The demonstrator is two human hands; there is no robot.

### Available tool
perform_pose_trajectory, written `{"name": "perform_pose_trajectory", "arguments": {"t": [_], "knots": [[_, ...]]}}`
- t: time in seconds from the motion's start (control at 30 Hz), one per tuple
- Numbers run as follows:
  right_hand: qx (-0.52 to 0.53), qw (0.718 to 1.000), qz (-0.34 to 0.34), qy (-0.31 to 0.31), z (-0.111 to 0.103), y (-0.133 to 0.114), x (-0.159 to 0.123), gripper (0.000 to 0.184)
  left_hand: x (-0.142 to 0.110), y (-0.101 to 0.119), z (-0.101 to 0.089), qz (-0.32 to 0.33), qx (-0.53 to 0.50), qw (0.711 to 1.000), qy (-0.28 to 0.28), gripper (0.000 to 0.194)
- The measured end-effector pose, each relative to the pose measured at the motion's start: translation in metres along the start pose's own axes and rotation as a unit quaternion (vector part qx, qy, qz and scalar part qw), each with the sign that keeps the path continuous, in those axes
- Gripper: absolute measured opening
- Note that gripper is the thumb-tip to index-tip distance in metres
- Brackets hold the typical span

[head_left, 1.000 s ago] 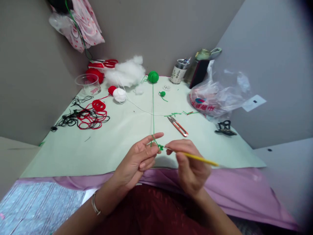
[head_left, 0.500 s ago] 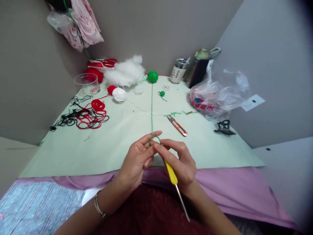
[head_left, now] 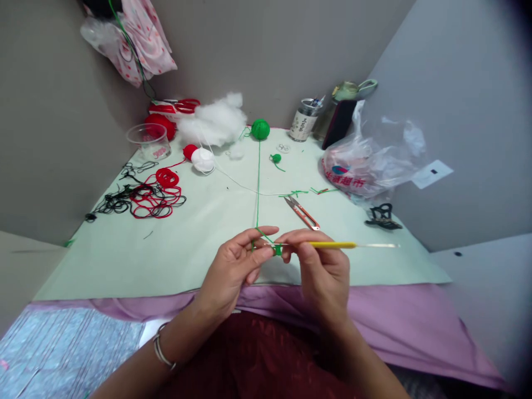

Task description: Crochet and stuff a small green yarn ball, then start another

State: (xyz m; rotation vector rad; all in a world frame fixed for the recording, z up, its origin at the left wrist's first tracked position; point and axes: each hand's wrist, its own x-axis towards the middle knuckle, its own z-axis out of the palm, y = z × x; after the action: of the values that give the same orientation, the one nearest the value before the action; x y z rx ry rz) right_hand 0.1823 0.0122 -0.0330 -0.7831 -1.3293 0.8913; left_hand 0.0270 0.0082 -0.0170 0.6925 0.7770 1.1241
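My left hand (head_left: 235, 263) pinches a small green crochet piece (head_left: 277, 250) between thumb and fingers, its index finger stretched out with green yarn (head_left: 258, 188) over it. That strand runs taut up the table to a green yarn ball (head_left: 260, 129). In my right hand (head_left: 324, 266) is a crochet hook (head_left: 338, 244) with a yellow grip, lying nearly level. Its thin tip meets the green piece beside my left thumb, while the other metal end points right. Fingers hide part of the stitches.
Orange thread snips (head_left: 302, 213) lie beyond my right hand, near green yarn scraps (head_left: 295, 193). White stuffing (head_left: 216, 119), a red-and-white crochet piece (head_left: 203, 159) and tangled black and red yarn (head_left: 158, 199) are left. A plastic bag (head_left: 366, 166) and black hair clip (head_left: 383, 216) sit right.
My right hand has turned the hook from steeply slanted to nearly level, its far end swinging up to the right. The small green piece now shows between the hands.
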Motion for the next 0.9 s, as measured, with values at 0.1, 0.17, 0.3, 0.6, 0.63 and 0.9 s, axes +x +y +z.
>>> {"name": "perform_pose_trajectory", "arguments": {"t": [0.1,0.17,0.3,0.6,0.63,0.9], "knots": [[0.006,1.000,0.005,-0.015,-0.005,-0.003,-0.001,0.020,0.000,0.000,-0.004,0.017,0.010,1.000,0.007,0.020],[-0.057,0.997,-0.038,-0.025,-0.009,-0.007,-0.003,0.022,0.001,-0.001,-0.007,0.030,0.022,0.999,0.014,0.018],[-0.272,0.931,-0.225,-0.097,-0.012,-0.009,-0.006,0.024,0.001,-0.003,-0.009,0.044,0.055,0.997,0.024,0.031],[-0.197,0.967,-0.159,-0.016,-0.007,-0.004,-0.004,0.025,0.004,0.002,-0.008,-0.083,-0.098,0.990,-0.055,0.042],[-0.140,0.983,-0.122,0.000,-0.006,-0.004,-0.003,0.024,0.004,0.003,-0.008,-0.075,-0.100,0.991,-0.050,0.040],[-0.029,0.999,-0.030,0.007,-0.002,-0.001,-0.003,0.022,0.000,0.001,-0.004,-0.015,0.003,1.000,-0.015,0.033]]}}
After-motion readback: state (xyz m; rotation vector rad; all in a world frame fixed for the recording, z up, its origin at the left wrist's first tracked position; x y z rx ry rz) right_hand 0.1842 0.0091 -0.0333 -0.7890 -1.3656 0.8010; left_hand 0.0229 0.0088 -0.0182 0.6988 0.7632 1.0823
